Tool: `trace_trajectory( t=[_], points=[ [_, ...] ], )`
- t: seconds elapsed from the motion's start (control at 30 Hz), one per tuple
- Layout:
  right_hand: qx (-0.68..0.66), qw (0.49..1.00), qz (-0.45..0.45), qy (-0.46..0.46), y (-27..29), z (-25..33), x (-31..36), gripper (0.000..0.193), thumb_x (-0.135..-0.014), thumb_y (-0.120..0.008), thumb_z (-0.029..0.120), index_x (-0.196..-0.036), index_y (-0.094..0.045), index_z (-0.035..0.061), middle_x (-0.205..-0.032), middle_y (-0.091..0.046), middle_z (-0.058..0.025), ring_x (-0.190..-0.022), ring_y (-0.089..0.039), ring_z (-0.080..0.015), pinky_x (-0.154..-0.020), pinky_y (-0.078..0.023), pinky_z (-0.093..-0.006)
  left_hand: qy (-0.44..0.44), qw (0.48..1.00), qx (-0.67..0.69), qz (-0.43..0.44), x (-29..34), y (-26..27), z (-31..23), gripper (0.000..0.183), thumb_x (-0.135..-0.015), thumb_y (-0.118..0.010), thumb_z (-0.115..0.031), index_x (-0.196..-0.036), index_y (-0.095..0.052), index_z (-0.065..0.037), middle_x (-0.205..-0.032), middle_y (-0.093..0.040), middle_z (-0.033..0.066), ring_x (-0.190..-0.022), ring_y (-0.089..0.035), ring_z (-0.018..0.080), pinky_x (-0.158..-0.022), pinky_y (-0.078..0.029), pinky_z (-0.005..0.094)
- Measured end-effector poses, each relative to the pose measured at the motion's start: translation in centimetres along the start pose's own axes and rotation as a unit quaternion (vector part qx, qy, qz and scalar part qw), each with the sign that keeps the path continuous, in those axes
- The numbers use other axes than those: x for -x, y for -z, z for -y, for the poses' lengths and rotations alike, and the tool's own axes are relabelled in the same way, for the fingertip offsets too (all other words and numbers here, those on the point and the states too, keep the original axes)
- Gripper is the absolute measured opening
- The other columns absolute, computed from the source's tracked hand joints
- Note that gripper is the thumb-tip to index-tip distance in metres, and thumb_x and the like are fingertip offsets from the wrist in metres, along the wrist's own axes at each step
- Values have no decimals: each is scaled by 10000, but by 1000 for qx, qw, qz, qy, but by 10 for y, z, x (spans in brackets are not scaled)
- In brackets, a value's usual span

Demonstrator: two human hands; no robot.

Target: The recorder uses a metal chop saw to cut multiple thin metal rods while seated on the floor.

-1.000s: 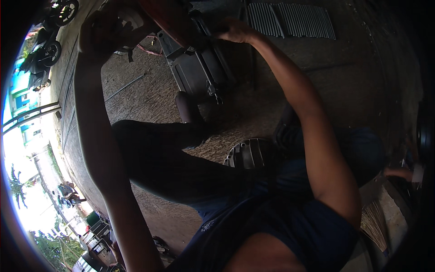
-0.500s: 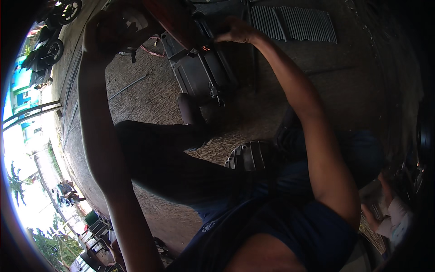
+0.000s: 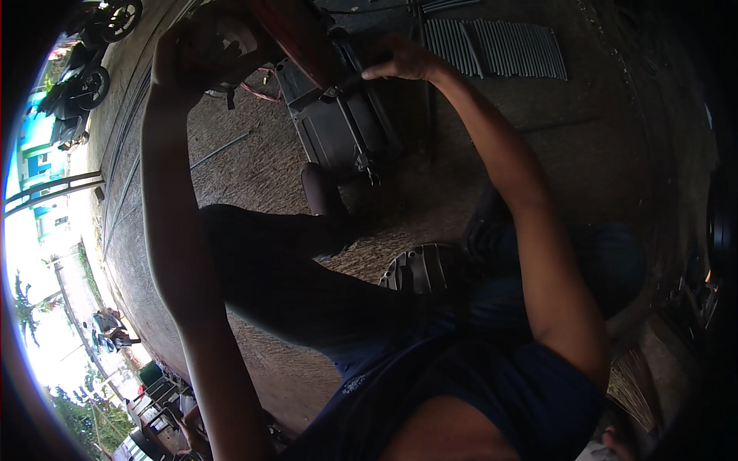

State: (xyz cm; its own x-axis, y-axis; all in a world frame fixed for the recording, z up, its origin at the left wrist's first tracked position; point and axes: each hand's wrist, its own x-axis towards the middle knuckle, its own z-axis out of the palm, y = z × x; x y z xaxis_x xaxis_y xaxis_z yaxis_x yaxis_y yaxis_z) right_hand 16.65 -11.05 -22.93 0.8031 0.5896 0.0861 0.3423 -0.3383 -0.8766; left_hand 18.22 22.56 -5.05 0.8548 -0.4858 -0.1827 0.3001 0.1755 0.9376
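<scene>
A rough grey-brown floor [image 3: 257, 177] spreads beneath everything. On it, ahead of the person and between the two forearms, stands a dark grey, box-shaped machine base [image 3: 327, 131], its near end toward the person's feet. A panel-like row of slim grey tubes [image 3: 519, 50] lies to the right, just beyond the right forearm. Above the base slants a long, dull red part [image 3: 296, 38], its lower end close over the base. A bundle of pale straw bristles [image 3: 632, 384] lies at the lower right.

The left hand [image 3: 192, 61] is in deep shadow beside a pale, rounded part [image 3: 233, 40]; I cannot tell whether its fingers close on it. The right hand [image 3: 403, 60] is bent at the machine's right side, thumb reaching leftward; whether its fingers pinch anything is hidden. Smaller are a thin grey rod [image 3: 221, 147] and a pinkish cord [image 3: 260, 94], both left of the base.
</scene>
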Motion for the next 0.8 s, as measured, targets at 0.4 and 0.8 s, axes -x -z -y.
trace_trajectory(
  t=[0.4, 0.8],
  points=[
    [-422, 905, -54, 0, 26, 16, 81, 151, -785, -711, 152, -882, -714, 37, -692, -639, -44, -531, -506, -49, -493, -367, -199, -54, 984, 11, -167, -6, 2, 12, 400, -890, -547, -357, -1189, -542, -92, -1088, -584, 60, -1031, -557, 229, -951, -468, 424],
    [-196, 979, -25, -56, 37, 18, 51, 128, -790, -707, 205, -797, -721, 77, -624, -609, 7, -518, -498, -37, -472, -346, -199, -38, 987, 42, -148, -8, -4, 12, 337, -882, -559, -340, -1104, -572, -87, -982, -578, 74, -913, -551, 244, -870, -492, 410]
  ],
)
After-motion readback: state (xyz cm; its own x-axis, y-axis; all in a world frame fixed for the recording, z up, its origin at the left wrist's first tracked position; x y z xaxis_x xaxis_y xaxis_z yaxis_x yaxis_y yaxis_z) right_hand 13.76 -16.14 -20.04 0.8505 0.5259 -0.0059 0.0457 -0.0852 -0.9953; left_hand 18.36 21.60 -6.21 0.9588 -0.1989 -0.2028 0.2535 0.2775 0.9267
